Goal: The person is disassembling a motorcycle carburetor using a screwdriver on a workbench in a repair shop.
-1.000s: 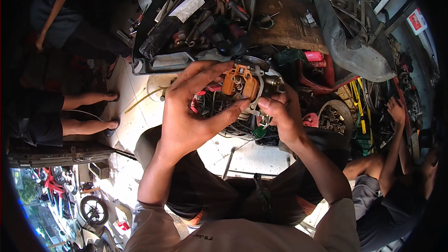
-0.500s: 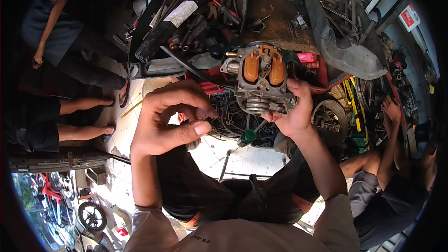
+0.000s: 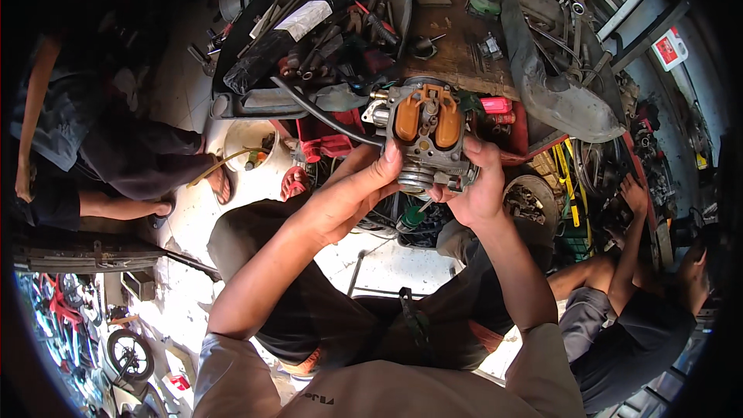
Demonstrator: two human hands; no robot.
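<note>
Both hands clamped on one metal engine part (image 3: 426, 145), raised in front of the body: left hand (image 3: 350, 200) with thumb up its near left corner, right hand (image 3: 481, 192) with thumb along its near right side; fingers underneath mostly hidden

Part's long axis runs away from the wearer; round ribbed mouth (image 3: 416, 177) points back toward the body, between the two thumbs. Face with two orange lobes (image 3: 409, 119) turned up, lobes lying side by side, lengthwise along the same axis

Body dull grey metal, blocky, grimy; lobes smooth, rounded, plastic-looking. Black hose (image 3: 325, 114), rubbery, curves in from beyond left of grip to the part's left edge; join not clear

Just below grip: green handle (image 3: 415, 217). Left of grip: red box (image 3: 320, 142), then white bucket (image 3: 269, 161) on pale tiled floor (image 3: 186, 156). Right of grip: tub (image 3: 547, 183) of small rusty parts

Beyond grip: scuffed wooden board (image 3: 446, 22), dark tray (image 3: 267, 106) heaped with tools to its left, curved grey shell (image 3: 561, 101) to its right

Farther: co-worker's hand (image 3: 635, 195) at right; spoked black wheel (image 3: 130, 353) far lower left, in sunlight
</note>
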